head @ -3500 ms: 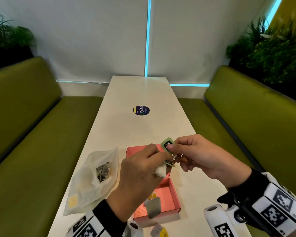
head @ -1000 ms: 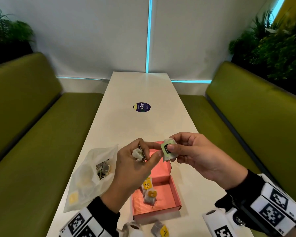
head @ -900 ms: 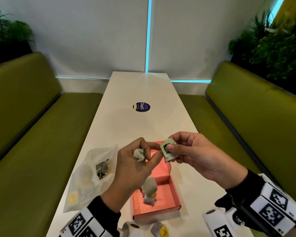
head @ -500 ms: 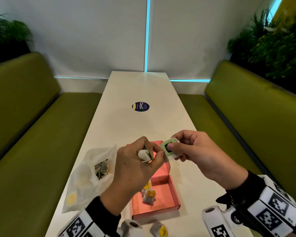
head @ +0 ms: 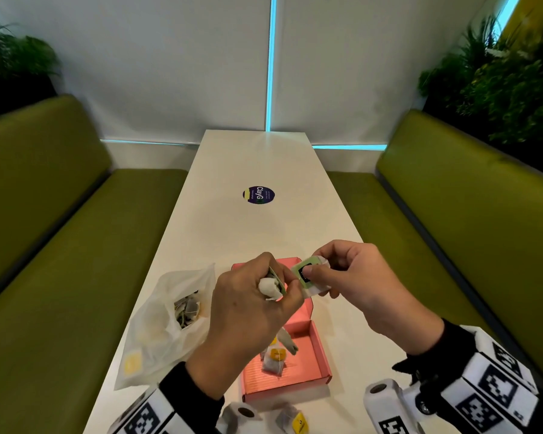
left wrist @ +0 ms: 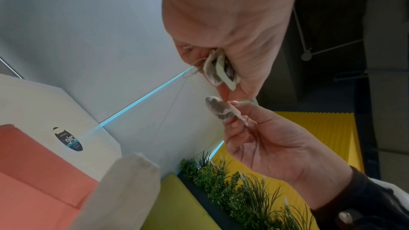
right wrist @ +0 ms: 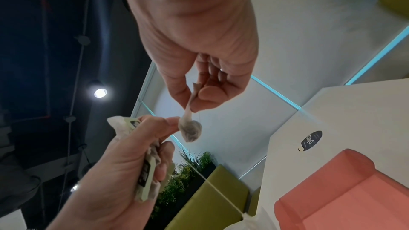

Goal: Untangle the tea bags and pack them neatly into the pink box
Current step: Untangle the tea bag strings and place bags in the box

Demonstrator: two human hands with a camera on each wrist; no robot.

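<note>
The open pink box (head: 318, 368) lies on the white table (head: 257, 239) with two tea bags (head: 275, 361) inside. Above its lid my left hand (head: 282, 283) grips a bunched tea bag (head: 269, 287) with a green tag (left wrist: 223, 72). From that hand another tea bag (left wrist: 124, 190) dangles on a string over the box. My right hand (head: 311, 270) pinches a tea bag with a green tag (head: 308, 274); its pouch (right wrist: 190, 129) shows below the fingertips. The two hands nearly touch.
A clear plastic bag (head: 166, 317) holding several more tea bags lies left of the box. One tea bag with a yellow tag (head: 292, 418) lies at the table's near edge. A round sticker (head: 258, 194) marks mid-table. Green benches (head: 60, 245) flank both sides.
Both hands stay close together above the box and have shifted slightly. The tea bag dangling under my left hand has swung over the box.
</note>
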